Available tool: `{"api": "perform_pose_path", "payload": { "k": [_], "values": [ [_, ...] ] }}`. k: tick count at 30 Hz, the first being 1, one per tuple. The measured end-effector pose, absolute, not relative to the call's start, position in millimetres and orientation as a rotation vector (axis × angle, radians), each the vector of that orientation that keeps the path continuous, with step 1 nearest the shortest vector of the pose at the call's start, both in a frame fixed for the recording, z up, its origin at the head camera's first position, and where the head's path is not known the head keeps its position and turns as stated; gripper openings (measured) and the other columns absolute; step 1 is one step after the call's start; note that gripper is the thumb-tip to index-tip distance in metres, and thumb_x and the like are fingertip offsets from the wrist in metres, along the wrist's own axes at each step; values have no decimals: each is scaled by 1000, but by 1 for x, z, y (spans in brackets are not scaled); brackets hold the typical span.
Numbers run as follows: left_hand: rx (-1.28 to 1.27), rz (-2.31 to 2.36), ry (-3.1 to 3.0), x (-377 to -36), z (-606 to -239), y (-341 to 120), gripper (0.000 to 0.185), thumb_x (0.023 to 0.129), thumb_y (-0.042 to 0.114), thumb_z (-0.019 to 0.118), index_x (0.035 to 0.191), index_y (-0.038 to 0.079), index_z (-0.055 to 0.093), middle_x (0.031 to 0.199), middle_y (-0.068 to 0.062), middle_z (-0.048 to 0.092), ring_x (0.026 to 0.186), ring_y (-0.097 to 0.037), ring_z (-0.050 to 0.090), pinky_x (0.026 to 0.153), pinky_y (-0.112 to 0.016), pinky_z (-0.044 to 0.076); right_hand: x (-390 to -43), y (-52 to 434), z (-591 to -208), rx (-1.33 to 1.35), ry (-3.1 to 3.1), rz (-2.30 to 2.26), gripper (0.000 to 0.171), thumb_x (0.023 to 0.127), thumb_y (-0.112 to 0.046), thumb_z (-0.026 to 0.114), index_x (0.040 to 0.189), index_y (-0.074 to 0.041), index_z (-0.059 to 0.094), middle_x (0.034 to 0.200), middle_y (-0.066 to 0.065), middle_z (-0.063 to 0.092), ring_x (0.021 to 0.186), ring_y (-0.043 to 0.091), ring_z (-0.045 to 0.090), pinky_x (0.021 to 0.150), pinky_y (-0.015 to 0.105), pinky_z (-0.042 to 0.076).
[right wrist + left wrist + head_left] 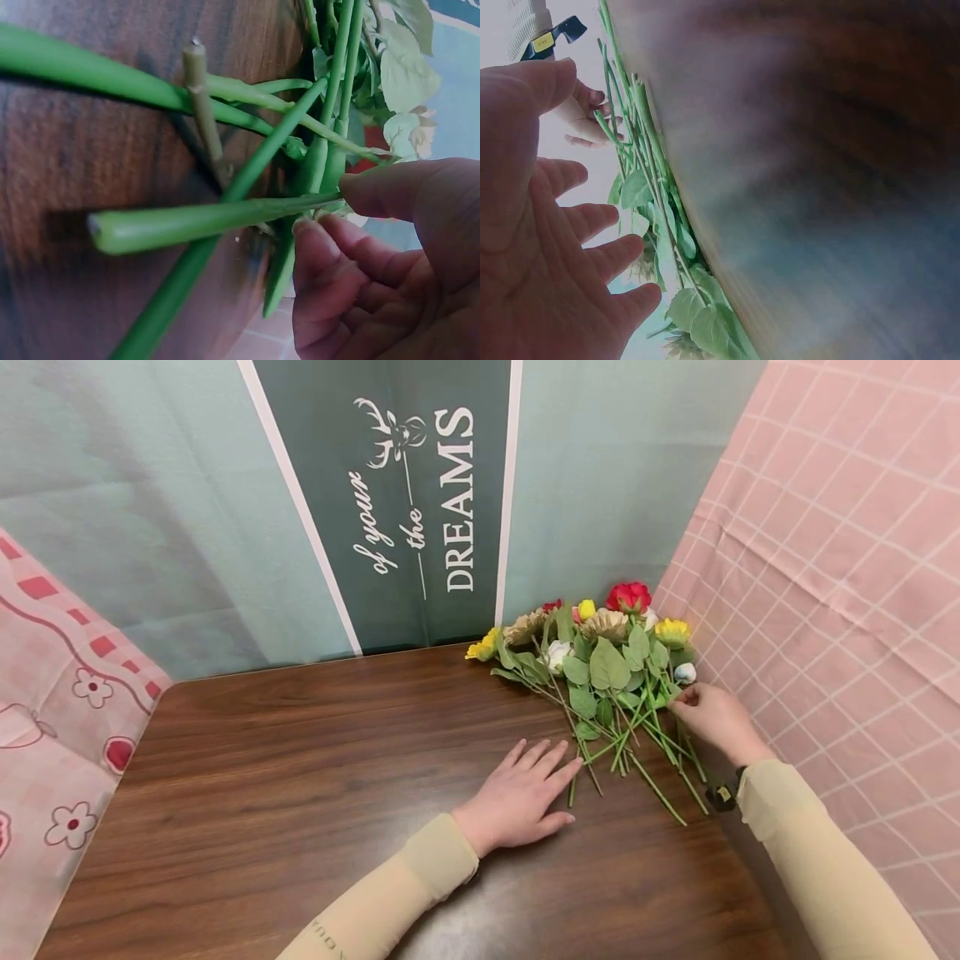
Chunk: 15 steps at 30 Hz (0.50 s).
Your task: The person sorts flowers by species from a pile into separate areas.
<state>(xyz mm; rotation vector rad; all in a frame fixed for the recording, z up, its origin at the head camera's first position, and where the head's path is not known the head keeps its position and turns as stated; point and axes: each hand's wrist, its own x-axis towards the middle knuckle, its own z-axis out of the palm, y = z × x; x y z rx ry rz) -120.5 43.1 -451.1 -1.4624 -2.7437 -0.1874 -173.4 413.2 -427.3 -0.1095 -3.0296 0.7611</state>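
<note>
1. Because the artificial flowers lie in a loose heap at the table's far right corner, stems crossing, they look light, with thin, springy stalks that could snag on one another.
2. The right hand pinches one green stem between thumb and fingertips, below the leaves, a sound place to take hold.
3. The left hand rests flat, fingers spread, its fingertips at the stem ends.
4. The wooden table looks smooth and glossy; printed cloth backdrops hang close behind.
</note>
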Motion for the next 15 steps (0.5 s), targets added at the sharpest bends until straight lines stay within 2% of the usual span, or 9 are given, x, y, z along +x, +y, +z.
{"api": "perform_pose_path", "payload": {
  "k": [7, 15],
  "values": [
    [-1452, -209, -2745, -119, -452, 43, 76, 102, 59, 51, 163, 21, 28, 168, -10, 25, 153, -30, 25, 124, -52, 17, -169, 412, -430, -128, -3046, 968, 33, 102, -26, 61, 105, 6, 70, 72, 5, 65, 64, 17, 58, 57, 32, 49],
    [-1451, -200, -2744, -120, -454, 39, 76, 102, 60, 50, 164, 21, 27, 168, -9, 24, 152, -30, 26, 124, -52, 18, -160, 408, -419, -135, -2938, 995, 34, 103, -24, 60, 109, 8, 68, 77, 12, 66, 61, 15, 58, 54, 31, 49]
  ]
}}
